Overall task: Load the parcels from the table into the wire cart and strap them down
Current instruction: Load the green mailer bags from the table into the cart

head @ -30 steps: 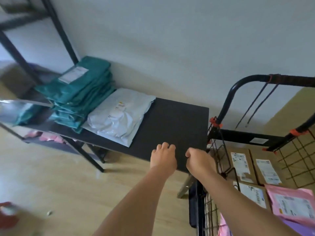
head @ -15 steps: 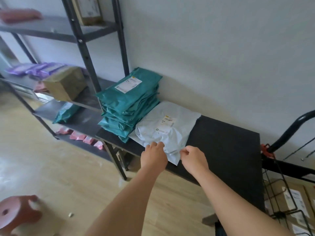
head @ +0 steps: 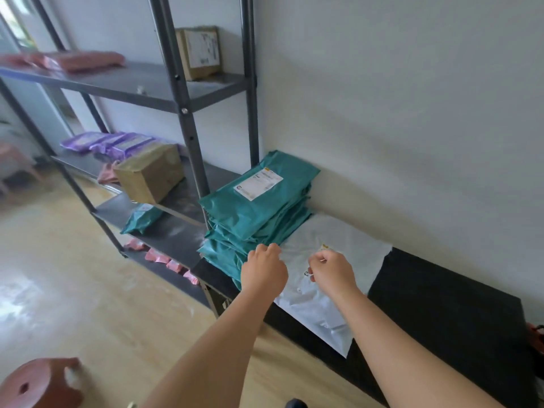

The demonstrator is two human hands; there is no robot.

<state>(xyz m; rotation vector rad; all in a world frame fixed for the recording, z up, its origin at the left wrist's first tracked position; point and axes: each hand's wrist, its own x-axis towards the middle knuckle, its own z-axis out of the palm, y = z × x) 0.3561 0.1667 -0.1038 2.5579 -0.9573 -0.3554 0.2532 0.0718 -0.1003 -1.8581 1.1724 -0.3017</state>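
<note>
A stack of teal mailer parcels lies at the left end of the black table, against the wall. A flat white mailer parcel lies beside it, one corner hanging over the front edge. My left hand hovers at the seam between the teal stack and the white parcel, fingers loosely curled. My right hand is over the white parcel's label, also loosely curled. Neither visibly holds anything, and the fingertips are hidden. Only an orange clip of the wire cart shows at the right edge.
A grey metal shelf rack stands left of the table with cardboard boxes, purple and pink parcels and one teal parcel. A red-brown stool sits on the wooden floor at lower left.
The view swung left, away from the cart. Both hands moved from the table's front edge, over the white parcel's near corner, up toward the teal stack.
</note>
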